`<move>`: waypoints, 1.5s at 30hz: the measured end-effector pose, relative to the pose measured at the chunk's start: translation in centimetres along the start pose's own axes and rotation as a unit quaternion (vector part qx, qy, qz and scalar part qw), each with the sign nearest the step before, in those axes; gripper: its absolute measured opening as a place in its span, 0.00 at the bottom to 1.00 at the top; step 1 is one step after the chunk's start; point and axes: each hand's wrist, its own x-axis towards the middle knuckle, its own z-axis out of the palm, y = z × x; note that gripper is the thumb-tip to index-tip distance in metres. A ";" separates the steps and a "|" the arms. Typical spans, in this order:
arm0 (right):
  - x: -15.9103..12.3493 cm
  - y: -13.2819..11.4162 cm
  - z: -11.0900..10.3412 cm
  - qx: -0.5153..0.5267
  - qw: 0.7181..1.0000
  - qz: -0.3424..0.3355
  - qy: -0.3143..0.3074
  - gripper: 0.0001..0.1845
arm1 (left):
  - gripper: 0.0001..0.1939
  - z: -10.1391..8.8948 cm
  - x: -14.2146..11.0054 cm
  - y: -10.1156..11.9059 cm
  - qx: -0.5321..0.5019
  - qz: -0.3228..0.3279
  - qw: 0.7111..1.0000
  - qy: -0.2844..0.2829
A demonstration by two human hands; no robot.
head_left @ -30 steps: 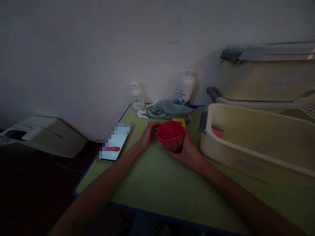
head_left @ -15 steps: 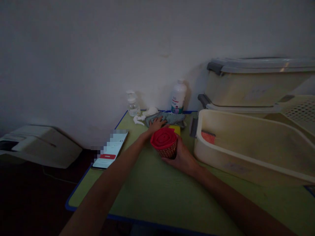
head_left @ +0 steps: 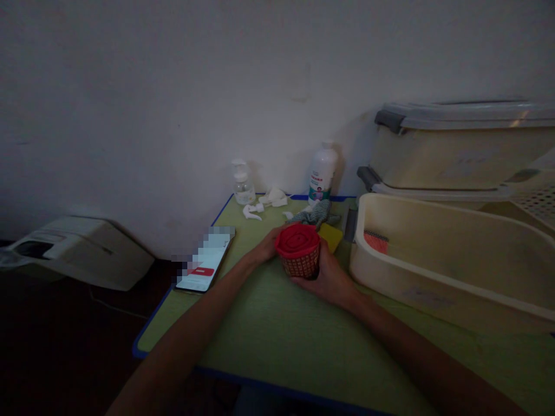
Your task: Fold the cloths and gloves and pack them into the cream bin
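Observation:
A rolled red cloth [head_left: 299, 248] with a checked lower part stands upright on the green table [head_left: 269, 329]. My right hand [head_left: 327, 277] is wrapped round its right side and base. On the roll's left side my left hand [head_left: 265, 251] rests against it, with the fingertips hidden behind the roll. A bunched grey-green cloth [head_left: 315, 213] lies just behind the roll, and a yellow pad [head_left: 330, 236] sits beside it.
A phone [head_left: 203, 263] with a lit screen lies at the table's left edge. A pump bottle [head_left: 242, 184], white scraps [head_left: 273, 197] and a white bottle [head_left: 322, 173] stand by the wall. Cream tubs [head_left: 433, 277] fill the right side; the open one holds a red item [head_left: 375, 241].
My left hand came off the grey-green cloth and drew back to the roll's left side. The cloth is now bunched up and lies further right. My right hand stayed on the roll.

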 end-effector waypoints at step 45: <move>-0.2 0.9 -0.3 0.077 0.996 -0.047 -0.020 0.66 | 0.40 2.4 -6.0 3.0 -0.216 -0.167 0.962 0.000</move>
